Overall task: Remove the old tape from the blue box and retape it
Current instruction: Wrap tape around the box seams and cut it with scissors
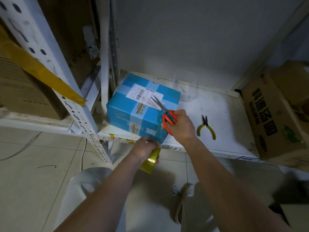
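Both bare forearms reach forward toward one white metal shelf. One blue cardboard box with a white label sits at the shelf's front left corner. One brown printed carton stands at its right edge. Left hand grips one yellowish tape roll just below the box's front. Right hand clasps one pair of red-handled scissors, blades slightly parted over the box top. One pair of yellow-handled pliers lies to the right.
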